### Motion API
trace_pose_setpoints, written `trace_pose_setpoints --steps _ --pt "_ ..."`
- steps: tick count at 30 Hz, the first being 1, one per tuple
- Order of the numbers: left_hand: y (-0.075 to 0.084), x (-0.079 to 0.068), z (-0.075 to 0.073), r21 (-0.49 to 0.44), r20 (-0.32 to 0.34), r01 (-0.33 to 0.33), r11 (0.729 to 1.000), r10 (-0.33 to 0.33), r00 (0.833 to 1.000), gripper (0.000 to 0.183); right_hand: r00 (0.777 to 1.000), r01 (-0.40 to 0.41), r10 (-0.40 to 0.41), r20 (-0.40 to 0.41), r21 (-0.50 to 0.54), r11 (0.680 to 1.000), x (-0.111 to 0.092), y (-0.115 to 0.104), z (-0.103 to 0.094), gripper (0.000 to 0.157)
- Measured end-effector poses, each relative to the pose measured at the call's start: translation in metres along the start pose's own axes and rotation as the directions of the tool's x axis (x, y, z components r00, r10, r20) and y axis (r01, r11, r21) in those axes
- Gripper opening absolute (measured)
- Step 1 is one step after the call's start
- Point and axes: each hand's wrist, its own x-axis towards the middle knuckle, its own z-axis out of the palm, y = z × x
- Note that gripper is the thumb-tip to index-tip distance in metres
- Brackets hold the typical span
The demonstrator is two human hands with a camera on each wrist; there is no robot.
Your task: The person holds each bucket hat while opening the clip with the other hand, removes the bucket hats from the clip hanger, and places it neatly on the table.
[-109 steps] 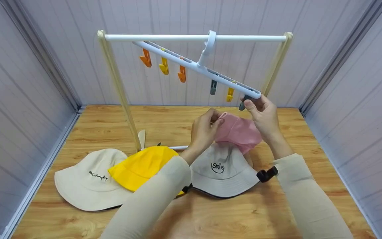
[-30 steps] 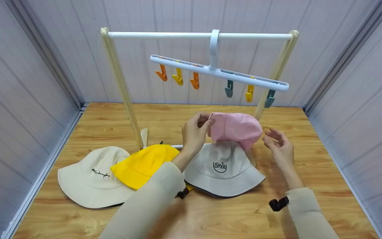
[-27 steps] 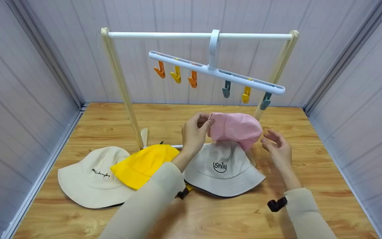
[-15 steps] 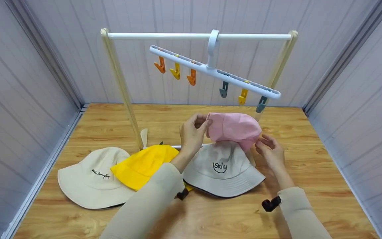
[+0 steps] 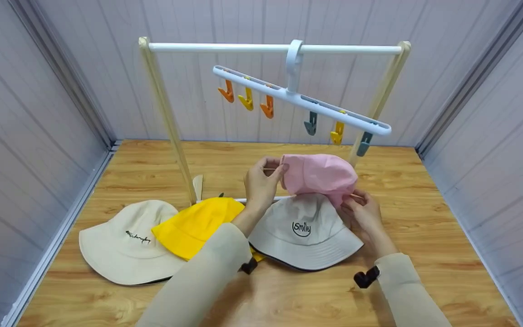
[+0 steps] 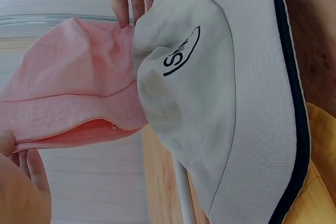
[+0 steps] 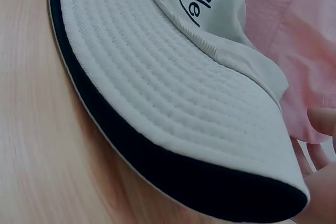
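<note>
A pink bucket hat [image 5: 318,175] is held up on its side just behind the grey hat. At its left end, my left hand [image 5: 261,181] pinches the brim between thumb and fingers; the left wrist view shows this grip on the pink brim [image 6: 79,114]. My right hand [image 5: 365,212] has thumb and fingers at the hat's lower right edge, partly behind the grey brim in the right wrist view. The grey bucket hat [image 5: 307,245] with "Smile" lettering stands in front. Above hangs a white clip hanger [image 5: 288,96], tilted down to the right, its clips holding nothing.
The hanger hooks over the white rail [image 5: 225,47] of a wooden-post rack [image 5: 164,113]. A yellow bucket hat [image 5: 200,227] overlaps a cream bucket hat [image 5: 130,254] on the wooden table [image 5: 307,299]. Panelled walls [image 5: 484,136] enclose the sides and back.
My right hand has let go of the hanger's right end and come down to the pink hat's lower right edge. The hanger has swung. My left hand keeps its pinch, shifting slightly left.
</note>
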Motion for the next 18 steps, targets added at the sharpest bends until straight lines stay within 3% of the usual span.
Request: trace_pose_setpoints --steps 6,18 --pt "-0.003 0.001 -0.001 0.001 -0.013 0.017 1.000 -0.017 1.000 0.013 0.999 -0.036 0.036 -0.004 0.035 0.999 0.001 0.001 0.002 0.050" --pt "-0.004 0.001 -0.009 -0.037 -0.002 0.029 0.999 -0.029 1.000 0.015 0.996 0.053 -0.056 -0.066 -0.048 0.997 0.003 -0.013 0.001 0.037"
